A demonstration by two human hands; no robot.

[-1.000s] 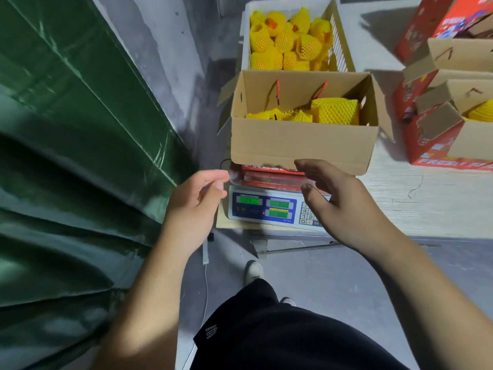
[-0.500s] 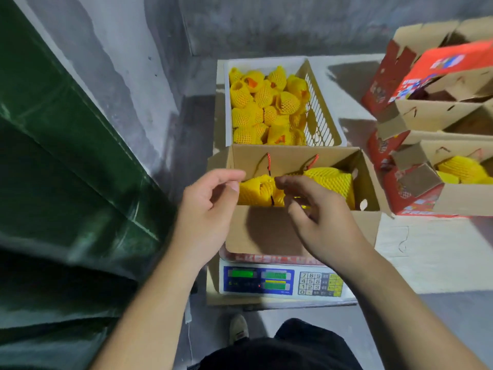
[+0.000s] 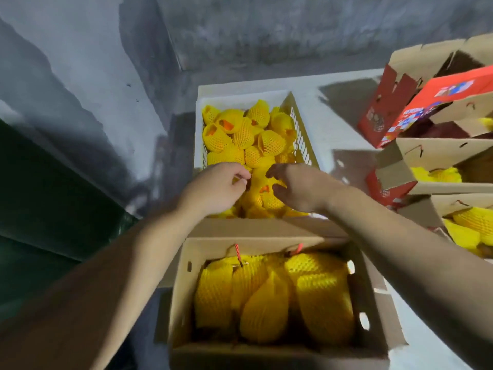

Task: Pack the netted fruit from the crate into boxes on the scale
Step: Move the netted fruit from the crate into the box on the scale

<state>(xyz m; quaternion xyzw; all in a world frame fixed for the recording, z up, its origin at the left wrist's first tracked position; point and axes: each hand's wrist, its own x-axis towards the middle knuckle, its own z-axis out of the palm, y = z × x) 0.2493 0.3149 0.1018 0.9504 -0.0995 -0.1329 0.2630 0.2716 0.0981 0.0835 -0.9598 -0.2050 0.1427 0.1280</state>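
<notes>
A white plastic crate (image 3: 241, 98) at the back holds several fruit in yellow foam nets (image 3: 240, 134). Both my hands are over its near end. My left hand (image 3: 218, 185) has its fingers curled down onto the nets; whether they grip one is hidden. My right hand (image 3: 298, 188) is spread, with fingers and thumb on either side of a netted fruit (image 3: 262, 194). In front of the crate stands an open cardboard box (image 3: 266, 229) with several large netted fruit (image 3: 266, 303) inside. The scale under the box is hidden.
More open cardboard boxes (image 3: 437, 153) with netted fruit stand at the right on the white table (image 3: 333, 124), beside a red printed box (image 3: 437, 94). A dark green tarp (image 3: 40, 209) hangs at the left, and a grey concrete wall is behind.
Both hands have gone forward from the scale's front, over the cardboard box, into the crate. The view has tipped down and moved closer, so the scale's display is out of sight.
</notes>
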